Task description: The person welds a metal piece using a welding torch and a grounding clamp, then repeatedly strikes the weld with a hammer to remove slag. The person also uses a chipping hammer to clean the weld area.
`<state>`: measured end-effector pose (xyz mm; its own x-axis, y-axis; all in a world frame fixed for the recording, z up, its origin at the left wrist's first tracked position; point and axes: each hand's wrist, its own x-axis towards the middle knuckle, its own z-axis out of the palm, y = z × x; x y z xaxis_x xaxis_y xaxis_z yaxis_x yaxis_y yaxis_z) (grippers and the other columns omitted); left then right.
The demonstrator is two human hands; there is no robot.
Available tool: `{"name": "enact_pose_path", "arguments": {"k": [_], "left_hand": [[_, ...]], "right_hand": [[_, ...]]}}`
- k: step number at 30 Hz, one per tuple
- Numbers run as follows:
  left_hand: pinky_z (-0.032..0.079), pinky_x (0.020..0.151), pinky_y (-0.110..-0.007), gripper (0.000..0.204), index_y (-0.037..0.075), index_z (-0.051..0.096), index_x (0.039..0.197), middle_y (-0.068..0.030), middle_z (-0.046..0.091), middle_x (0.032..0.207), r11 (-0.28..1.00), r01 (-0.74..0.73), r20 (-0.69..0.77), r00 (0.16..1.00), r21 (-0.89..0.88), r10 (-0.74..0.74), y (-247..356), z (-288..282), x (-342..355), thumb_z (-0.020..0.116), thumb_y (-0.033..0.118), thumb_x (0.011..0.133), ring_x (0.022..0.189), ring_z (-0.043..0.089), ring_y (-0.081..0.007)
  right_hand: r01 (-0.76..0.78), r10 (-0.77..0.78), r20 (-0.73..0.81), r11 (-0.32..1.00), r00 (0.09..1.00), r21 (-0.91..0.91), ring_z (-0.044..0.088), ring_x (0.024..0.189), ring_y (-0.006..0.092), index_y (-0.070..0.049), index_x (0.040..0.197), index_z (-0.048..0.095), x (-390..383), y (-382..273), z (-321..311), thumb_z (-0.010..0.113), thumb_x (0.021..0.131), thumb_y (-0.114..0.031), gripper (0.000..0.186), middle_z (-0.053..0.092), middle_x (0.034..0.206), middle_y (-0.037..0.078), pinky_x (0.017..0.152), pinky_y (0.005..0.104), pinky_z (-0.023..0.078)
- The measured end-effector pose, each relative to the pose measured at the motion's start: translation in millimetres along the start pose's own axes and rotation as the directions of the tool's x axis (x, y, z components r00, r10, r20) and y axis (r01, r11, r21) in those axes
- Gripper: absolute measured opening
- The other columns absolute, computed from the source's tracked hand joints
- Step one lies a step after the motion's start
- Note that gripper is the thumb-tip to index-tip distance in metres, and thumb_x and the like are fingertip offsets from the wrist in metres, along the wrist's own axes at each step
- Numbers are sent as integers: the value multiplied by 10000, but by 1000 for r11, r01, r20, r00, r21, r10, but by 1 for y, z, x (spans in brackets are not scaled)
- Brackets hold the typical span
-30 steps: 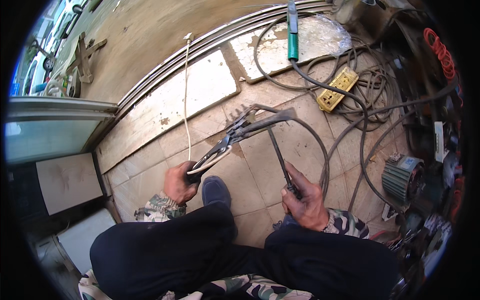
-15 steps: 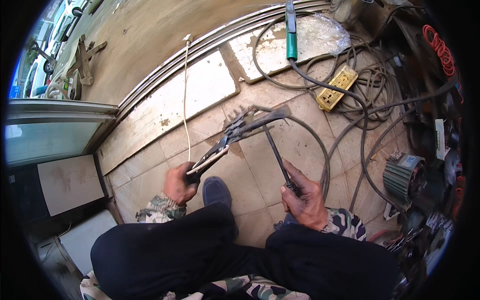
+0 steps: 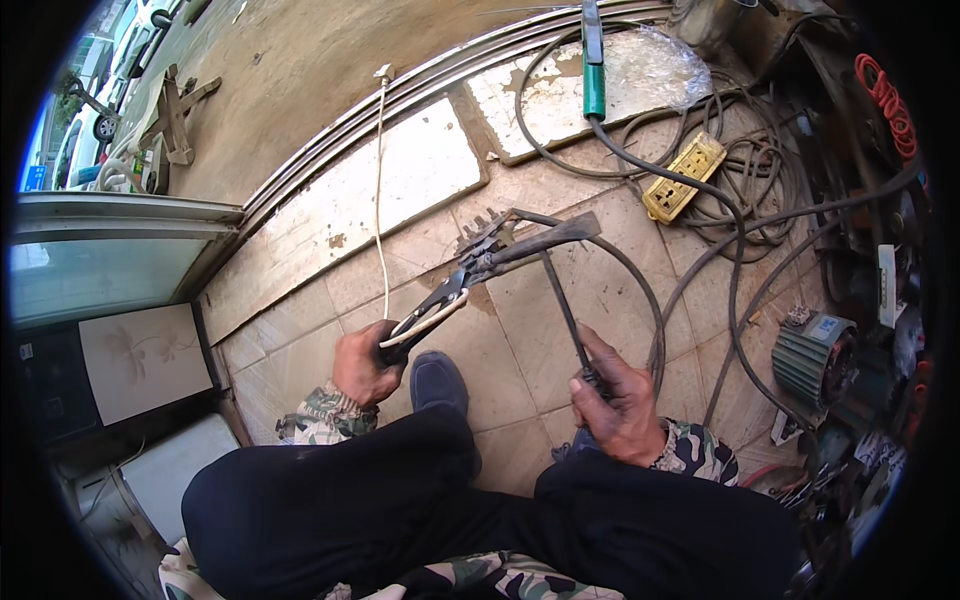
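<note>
Both hands grip something: the left hand (image 3: pixel 365 363) is wrapped around black pliers (image 3: pixel 441 292), the right hand (image 3: pixel 620 402) closed on a thin dark rod (image 3: pixel 564 305). Beneath them spreads the tiled floor (image 3: pixel 500 385), with worn whitish boards (image 3: pixel 425 160) along its far edge. Dark cable (image 3: pixel 768 180) lies coiled at upper right; a finned green motor (image 3: pixel 803 360) sits below it. Next come a yellow socket strip (image 3: pixel 685 178) by the coil and a green-handled tool (image 3: pixel 594 85). One dark metal piece (image 3: pixel 547 238) is held at the pliers' tip; whether the rod touches it is unclear.
</note>
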<state>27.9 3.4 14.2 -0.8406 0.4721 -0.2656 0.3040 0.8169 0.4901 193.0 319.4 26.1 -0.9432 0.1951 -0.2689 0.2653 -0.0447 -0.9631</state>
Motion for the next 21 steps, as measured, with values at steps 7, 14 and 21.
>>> {"name": "enact_pose_path", "arguments": {"k": [7, 14, 21], "left_hand": [[561, 665, -387, 211, -2, 721, 1007, -209, 711, 825, 1000, 4, -24, 1000, -29, -4, -2, 1, -1, 762, 84, 818, 736, 736, -344], [563, 670, -387, 221, -6, 726, 1017, -219, 715, 820, 999, 19, -9, 1000, -40, -19, -4, 2, -2, 765, 85, 820, 736, 738, -349], [558, 662, -394, 221, 0, 726, 1018, -212, 713, 811, 1000, 10, -29, 1000, -29, -11, 1, -2, -1, 765, 94, 822, 720, 728, -352]], "right_hand": [[35, 6, -254, 987, 967, 155, 561, 569, 84, 17, 1549, 438, -2, -4, 5, 548, 969, 20, 590, 639, 766, 43, 539, 268, 488], [-33, 34, 57, 999, 998, -26, 535, 615, 69, 52, 1537, 435, 6, -1, 2, 582, 967, 17, 589, 562, 715, 22, 574, 258, 457], [59, 13, -305, 972, 952, 226, 539, 573, 77, 44, 1555, 407, 1, -11, 8, 564, 976, 25, 600, 586, 699, 27, 552, 261, 464]]}}
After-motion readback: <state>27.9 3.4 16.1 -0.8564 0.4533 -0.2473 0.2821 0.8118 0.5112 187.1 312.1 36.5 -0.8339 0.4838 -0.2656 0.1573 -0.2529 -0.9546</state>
